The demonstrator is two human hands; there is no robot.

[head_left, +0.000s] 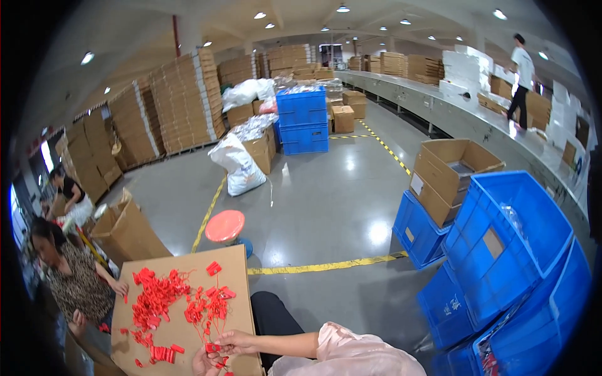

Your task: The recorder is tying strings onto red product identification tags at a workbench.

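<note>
On a cardboard-topped table [235, 269] my two hands meet at the near edge. My right hand [236, 342] is closed, its fingertips pinching a small red piece with a thin red cord [213, 347]. Just below, my left hand [203, 363] grips the same piece from the other side; the frame's lower edge cuts off part of it. Beyond them lie a loose pile of red corded pieces [216, 306] and a larger tangled heap [153, 294]. A neat row of red pieces [163, 355] sits left of my hands.
A co-worker in a patterned top [75, 282] sits at the table's left side, one hand over its edge. A red-topped stool [225, 226] stands beyond the table. Stacked blue crates [495, 238] and an open carton [448, 169] rise on my right. Another person walks along the conveyor [464, 119].
</note>
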